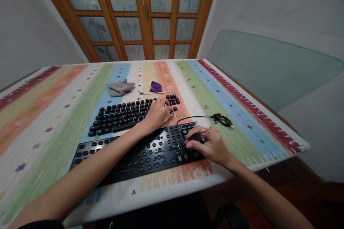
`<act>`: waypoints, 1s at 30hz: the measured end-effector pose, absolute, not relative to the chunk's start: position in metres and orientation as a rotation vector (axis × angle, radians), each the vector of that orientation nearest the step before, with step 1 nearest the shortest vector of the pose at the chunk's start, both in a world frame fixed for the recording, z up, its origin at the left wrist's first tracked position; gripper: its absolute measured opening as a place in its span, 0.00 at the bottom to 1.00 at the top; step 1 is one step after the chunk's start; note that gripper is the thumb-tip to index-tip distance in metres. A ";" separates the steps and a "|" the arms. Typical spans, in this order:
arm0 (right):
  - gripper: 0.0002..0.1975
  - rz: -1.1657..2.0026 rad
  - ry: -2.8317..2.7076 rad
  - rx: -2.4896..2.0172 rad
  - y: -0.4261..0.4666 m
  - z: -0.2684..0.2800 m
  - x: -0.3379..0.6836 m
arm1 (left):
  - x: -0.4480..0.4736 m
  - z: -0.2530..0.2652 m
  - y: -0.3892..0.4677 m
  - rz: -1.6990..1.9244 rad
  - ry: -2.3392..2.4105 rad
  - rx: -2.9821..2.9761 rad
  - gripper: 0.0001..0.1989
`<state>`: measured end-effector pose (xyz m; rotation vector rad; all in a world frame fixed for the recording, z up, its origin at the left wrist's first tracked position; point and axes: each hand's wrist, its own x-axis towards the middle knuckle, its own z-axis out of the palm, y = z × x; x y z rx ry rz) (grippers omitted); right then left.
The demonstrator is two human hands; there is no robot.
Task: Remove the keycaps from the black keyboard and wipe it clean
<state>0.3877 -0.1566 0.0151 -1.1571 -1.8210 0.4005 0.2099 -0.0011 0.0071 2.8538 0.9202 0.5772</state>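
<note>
A black keyboard (150, 157) lies across the near part of the table, most of its switches bare and a few caps seated at its right end. Beyond it, loose black keycaps (120, 112) are laid out in keyboard-like rows. My left hand (158, 112) reaches over the right part of these rows, thumb and fingers closed at a small dark keycap. Over the keyboard's right end, my right hand (211, 143) curls its fingers and thumb down at the number pad; what lies between them is hidden. A ring shows on one finger.
A grey cloth (120, 87) and a purple cloth (156, 86) lie behind the keycaps, with a thin metal stick (153, 93) close by. The keyboard's coiled cable (222, 120) rests to the right. A striped tablecloth (53, 128) covers the table.
</note>
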 end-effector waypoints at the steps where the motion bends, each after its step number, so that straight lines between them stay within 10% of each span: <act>1: 0.18 0.426 -1.869 -1.182 -0.158 0.016 0.389 | 0.212 0.006 0.000 0.564 0.929 2.858 0.06; 30: 0.16 0.524 -2.101 -1.062 -0.178 0.011 0.383 | 0.216 -0.001 0.007 0.477 1.030 2.892 0.07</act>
